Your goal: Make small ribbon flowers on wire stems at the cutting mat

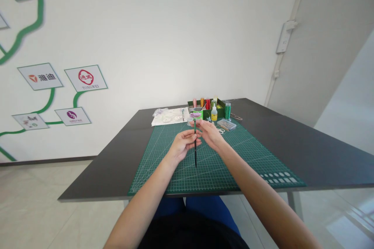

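Observation:
An upright artificial flower point(195, 115) with pale purple petals stands above my fingers, over the green cutting mat point(181, 179). Its straight stem point(195, 155) is green near the top and black lower down, ending in a free tip. My left hand point(184, 143) is closed, pinching the stem around its middle between thumb and fingers. Higher up, just below the petals, my right hand point(209, 131) has its fingertips closed on the green part. Whether a thin thread or tape is also between those fingertips is too small to make out.
At the back stand a green box point(207, 112) with thread spools, a yellow-labelled glue bottle point(214, 113), a green spool point(227, 111) and a clear case point(226, 125). Papers point(169, 117) lie at back left, scissors point(236, 116) at right. The black table point(117, 155) ends before my lap.

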{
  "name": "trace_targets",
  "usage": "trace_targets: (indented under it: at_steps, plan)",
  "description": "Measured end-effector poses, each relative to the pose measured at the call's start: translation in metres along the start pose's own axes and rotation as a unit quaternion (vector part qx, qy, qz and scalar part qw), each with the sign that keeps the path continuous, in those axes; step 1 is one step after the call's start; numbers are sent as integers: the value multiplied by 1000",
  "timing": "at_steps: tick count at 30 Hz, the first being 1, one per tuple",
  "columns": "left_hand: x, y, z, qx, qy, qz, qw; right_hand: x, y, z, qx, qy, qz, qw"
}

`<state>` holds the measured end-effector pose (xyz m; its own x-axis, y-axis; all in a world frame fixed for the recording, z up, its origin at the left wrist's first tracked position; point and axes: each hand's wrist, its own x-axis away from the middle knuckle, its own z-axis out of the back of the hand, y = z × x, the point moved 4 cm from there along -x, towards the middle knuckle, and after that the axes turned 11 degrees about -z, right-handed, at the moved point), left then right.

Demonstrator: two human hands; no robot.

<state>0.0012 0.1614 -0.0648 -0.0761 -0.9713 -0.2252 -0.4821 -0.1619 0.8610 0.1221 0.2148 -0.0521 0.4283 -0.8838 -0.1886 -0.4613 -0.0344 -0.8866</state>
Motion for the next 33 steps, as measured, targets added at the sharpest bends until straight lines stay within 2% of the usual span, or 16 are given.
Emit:
trace_targets:
  at_steps: [6,11,14,16,19,21,24,26,30,33]
  plan:
    - [-9,1,12,-16,22,-9,1000,-8,16,24,-37,56,-41,997]
    - [-22,2,30,-65,45,-33,996,-14,27,41,-16,101,-43,994]
    - [-31,5,41,-121,42,-68,989,-15,28,42,20,107,-32,994]
    - [-36,10,49,-196,42,-120,972,-14,26,41,59,120,-18,991]
    - [-39,25,61,-344,45,-223,911,-10,19,41,96,151,17,984]
    - [-37,34,65,-454,23,-285,844,-7,15,40,77,147,37,985]
    - [-32,43,64,-587,-32,-343,732,-4,12,34,45,88,43,994]
    - [-29,43,61,-640,-67,-354,679,-3,12,29,60,48,47,996]
    - [-25,41,55,-701,-104,-349,613,0,11,21,142,28,103,984]
    - [-25,40,53,-718,-100,-349,594,0,12,19,162,42,121,978]
